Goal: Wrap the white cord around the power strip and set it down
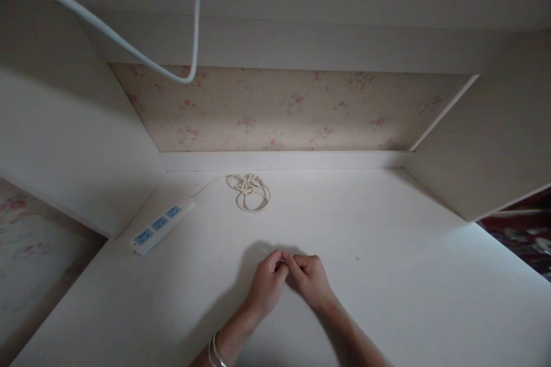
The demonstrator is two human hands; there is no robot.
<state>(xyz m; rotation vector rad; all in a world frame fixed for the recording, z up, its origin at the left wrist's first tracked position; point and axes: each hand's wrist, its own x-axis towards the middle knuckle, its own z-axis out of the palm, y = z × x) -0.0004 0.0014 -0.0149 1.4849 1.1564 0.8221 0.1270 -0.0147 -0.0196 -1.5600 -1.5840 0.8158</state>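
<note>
My left hand and my right hand meet above the white tabletop. Fingers on both are curled, and the thumbs and fingertips pinch together where the hands touch. Anything between the fingertips is too small or too hidden to name. Beyond them, up and to the left, lies a loosely knotted cream cable. It runs to a white power strip with blue socket panels, which lies at an angle on the left. Neither hand touches the strip or the cable.
White side panels stand at the left and right. Flowered wallpaper covers the back wall. Overhead is a white shelf, and a thick white cord hangs in a bend at upper left.
</note>
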